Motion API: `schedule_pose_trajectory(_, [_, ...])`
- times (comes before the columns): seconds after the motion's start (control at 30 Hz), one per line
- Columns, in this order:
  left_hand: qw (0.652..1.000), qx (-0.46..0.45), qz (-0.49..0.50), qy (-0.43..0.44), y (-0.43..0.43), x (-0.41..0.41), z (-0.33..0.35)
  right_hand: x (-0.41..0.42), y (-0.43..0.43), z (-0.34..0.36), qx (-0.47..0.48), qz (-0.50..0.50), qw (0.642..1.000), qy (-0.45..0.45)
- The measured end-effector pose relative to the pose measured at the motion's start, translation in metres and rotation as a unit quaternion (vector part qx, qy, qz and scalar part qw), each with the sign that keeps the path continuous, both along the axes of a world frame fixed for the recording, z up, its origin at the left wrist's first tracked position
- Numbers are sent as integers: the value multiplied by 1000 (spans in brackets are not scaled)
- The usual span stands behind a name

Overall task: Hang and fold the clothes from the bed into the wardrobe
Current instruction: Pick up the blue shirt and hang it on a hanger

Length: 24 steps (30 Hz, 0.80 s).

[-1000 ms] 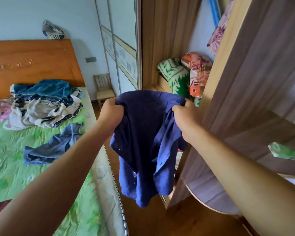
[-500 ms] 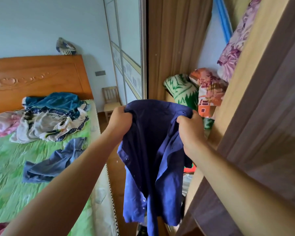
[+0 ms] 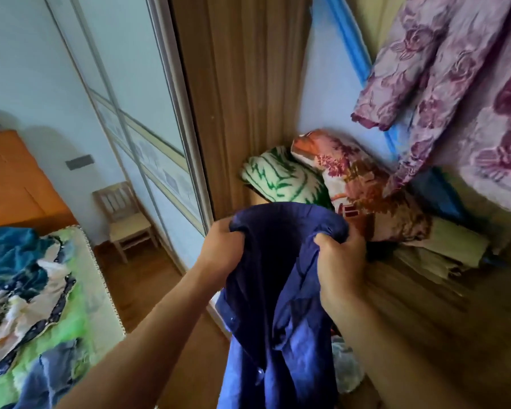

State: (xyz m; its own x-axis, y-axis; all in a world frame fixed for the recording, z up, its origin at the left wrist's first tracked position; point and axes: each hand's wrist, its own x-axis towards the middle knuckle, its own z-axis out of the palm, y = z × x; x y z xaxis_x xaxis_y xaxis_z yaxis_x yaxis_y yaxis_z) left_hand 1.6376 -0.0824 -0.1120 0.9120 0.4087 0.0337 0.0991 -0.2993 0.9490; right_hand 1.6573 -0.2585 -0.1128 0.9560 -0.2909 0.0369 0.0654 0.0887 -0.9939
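I hold a navy button-front shirt [image 3: 278, 290] by its bunched top edge. My left hand [image 3: 219, 246] and right hand [image 3: 341, 261] each have their fingers curled tight into the soft, creased cloth. The shirt hangs limp before the open wood-grain wardrobe [image 3: 233, 98], near a rolled green-and-white blanket [image 3: 281, 178]. Crumpled clothes [image 3: 21, 290] lie on the quilted bed [image 3: 101, 290] at left.

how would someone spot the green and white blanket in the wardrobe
Look into the open wardrobe, just above the blue shirt. The blanket is the left bundle, against its wooden side. It alone has green stripes on white; its neighbour is orange-flowered.
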Motion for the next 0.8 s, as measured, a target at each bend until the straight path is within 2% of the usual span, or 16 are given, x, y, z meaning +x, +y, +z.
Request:
schedule_pose_trajectory(0.17, [997, -36, -64, -11, 8, 67, 12, 43, 4, 14, -13, -58, 998, -15])
schedule_pose_trajectory(0.33, [995, -12, -93, -47, 3, 113, 35, 69, -6, 26, -29, -99, 992, -69])
schedule_pose_trajectory(0.63, [984, -6, -154, -86, 13, 188, 97, 120, -12, 71, -38, -155, 984, -82])
schedule_pose_trajectory(0.8, [969, 40, -218, -111, 17, 250, 140, 161, -20, 121, -112, -186, 971, -104])
